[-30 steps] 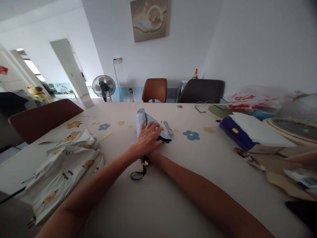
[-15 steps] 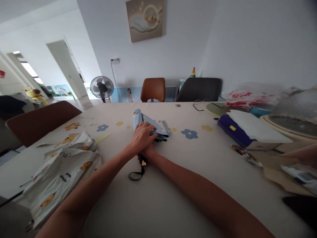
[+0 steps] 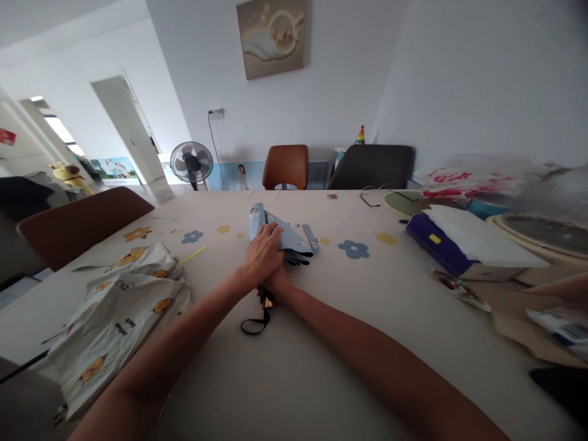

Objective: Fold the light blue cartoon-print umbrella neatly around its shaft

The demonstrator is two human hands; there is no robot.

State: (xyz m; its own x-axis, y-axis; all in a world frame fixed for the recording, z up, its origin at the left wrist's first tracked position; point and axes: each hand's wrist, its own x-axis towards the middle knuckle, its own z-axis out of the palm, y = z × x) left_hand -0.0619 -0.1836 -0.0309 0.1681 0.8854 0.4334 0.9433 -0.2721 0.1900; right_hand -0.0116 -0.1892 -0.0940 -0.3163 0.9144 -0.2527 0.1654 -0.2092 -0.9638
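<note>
A light blue folding umbrella (image 3: 291, 239) lies on the table, its canopy partly wrapped and a loose flap fanned out to the right. My left hand (image 3: 265, 252) is closed over the canopy, fingers close together on the fabric. Under it, my right hand (image 3: 277, 280) grips the umbrella near the handle; its fingers are mostly hidden by the left hand and the cloth. The handle end (image 3: 267, 301) points toward me, with a black wrist strap (image 3: 253, 326) looped on the tabletop. A pale blue strap-like strip (image 3: 310, 235) extends beside the flap.
A cloth bag with yellow duck prints (image 3: 122, 318) lies at the left, beside a yellow stick (image 3: 193, 254). To the right are a purple box (image 3: 438, 245), eyeglasses (image 3: 370, 197) and brown cardboard (image 3: 519, 321). Another person's hand (image 3: 567, 289) shows at the right edge.
My left hand's fingers have drawn in from the right side of the flap and sit closer together. More of the blue flap now shows. The view has shifted slightly.
</note>
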